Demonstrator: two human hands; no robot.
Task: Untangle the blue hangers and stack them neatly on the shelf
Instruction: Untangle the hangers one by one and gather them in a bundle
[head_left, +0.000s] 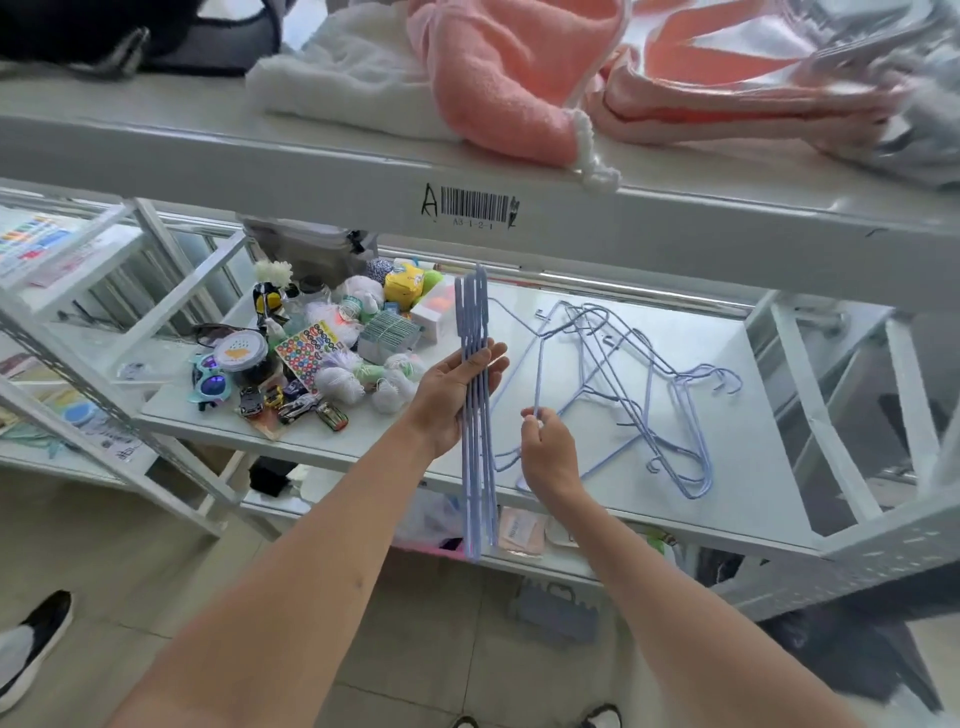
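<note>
Both forearms reach over the shelf's (675, 525) front edge. A tangle of blue hangers (649, 384) lies toward its right side, with toys and trinkets (311, 358) heaped at the left. The left hand (454, 397) loosely cups a bundle of hangers (478, 415), held on edge. The right hand (548, 452) pinches one hanger wire (538, 374).

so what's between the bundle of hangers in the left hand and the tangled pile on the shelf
In the head view, the right hand sits between the bundle and the tangled pile, pinching one hanger.
</note>
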